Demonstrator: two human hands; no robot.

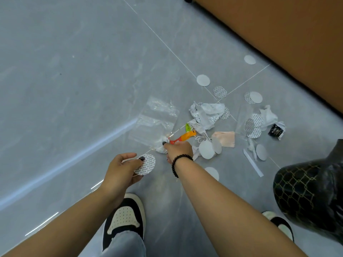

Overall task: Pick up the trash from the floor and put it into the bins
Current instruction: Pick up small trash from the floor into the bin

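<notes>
Trash lies scattered on the grey tiled floor (74, 89). My left hand (122, 169) holds a round white printed disc (146, 165) just above the floor. My right hand (179, 149), with a black bead bracelet on the wrist, is closed on crumpled white paper (161, 148) at the corner of a clear plastic bag (156, 121). An orange and red wrapper (183, 137) lies just beyond its fingers. Several more round discs (203, 80), crumpled white wrappers (206, 114), a pink piece (225, 139) and a small black packet (275, 131) lie to the right.
A black bin bag with a gold lattice pattern (308, 193) stands at the right edge. A brown panel (287, 34) runs along the upper right. My two black and white shoes (124, 219) stand near the bottom.
</notes>
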